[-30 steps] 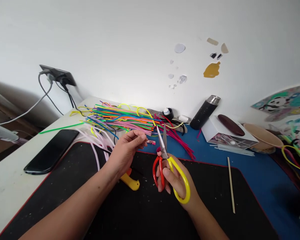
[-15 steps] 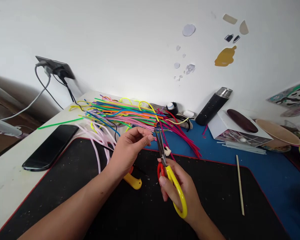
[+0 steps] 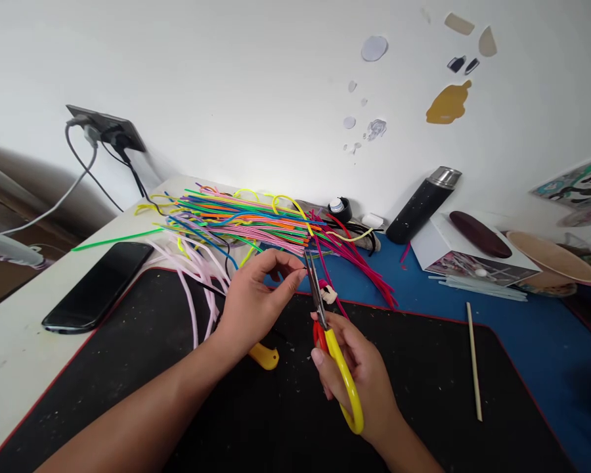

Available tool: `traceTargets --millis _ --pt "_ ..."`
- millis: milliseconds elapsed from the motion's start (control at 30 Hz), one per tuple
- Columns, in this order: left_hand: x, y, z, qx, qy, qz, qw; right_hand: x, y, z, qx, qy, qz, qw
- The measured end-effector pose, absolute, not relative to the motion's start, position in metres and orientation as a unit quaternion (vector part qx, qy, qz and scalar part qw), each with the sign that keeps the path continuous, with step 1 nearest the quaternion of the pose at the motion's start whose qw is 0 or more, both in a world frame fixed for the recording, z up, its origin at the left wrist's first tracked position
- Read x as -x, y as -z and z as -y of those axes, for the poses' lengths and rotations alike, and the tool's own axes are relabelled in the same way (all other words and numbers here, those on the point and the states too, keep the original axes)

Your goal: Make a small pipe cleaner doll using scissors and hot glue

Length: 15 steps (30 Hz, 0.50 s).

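My right hand [image 3: 362, 374] grips scissors [image 3: 345, 374] with one yellow and one red handle; the blades point away from me and lie nearly together. Just left of the blade tips, my left hand [image 3: 261, 295] pinches something small and dark that I cannot make out. Beside the blades sits a small cream-coloured piece [image 3: 329, 294]. Behind both hands spreads a pile of coloured fuzzy stems [image 3: 256, 220], with magenta ones [image 3: 359, 266] to the right and pale pink ones [image 3: 190, 289] to the left. A yellow-handled tool [image 3: 264, 356] lies partly under my left wrist.
A phone [image 3: 98, 286] lies at the left, near the black mat's [image 3: 414, 387] edge. On the right are a wooden stick [image 3: 473, 361], a black flask [image 3: 418, 207], a white box [image 3: 443, 246] and pale translucent sticks [image 3: 482, 289]. Cables hang from a wall socket [image 3: 106, 128].
The scissor blades have closed to a narrower gap. My left hand has moved slightly right, closer to the blade tips. The camera view has shifted a little.
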State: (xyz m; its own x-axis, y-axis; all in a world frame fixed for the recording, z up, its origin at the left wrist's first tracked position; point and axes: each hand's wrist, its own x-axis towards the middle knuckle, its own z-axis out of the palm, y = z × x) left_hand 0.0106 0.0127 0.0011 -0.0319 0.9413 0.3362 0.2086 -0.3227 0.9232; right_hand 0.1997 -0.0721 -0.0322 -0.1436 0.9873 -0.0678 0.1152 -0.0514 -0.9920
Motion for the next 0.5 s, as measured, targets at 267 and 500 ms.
traceTargets --millis 267,500 --pt "-0.0089 0.0003 -0.0118 -0.683 -0.525 -0.462 0.212 -0.1983 0.0257 0.0708 0.520 -0.516 0.553 0.396" --pt "-0.0105 -0.0007 -0.0120 -0.707 -0.521 -0.449 0.166 -0.1967 0.0291 0.0728 0.530 -0.508 0.555 0.391"
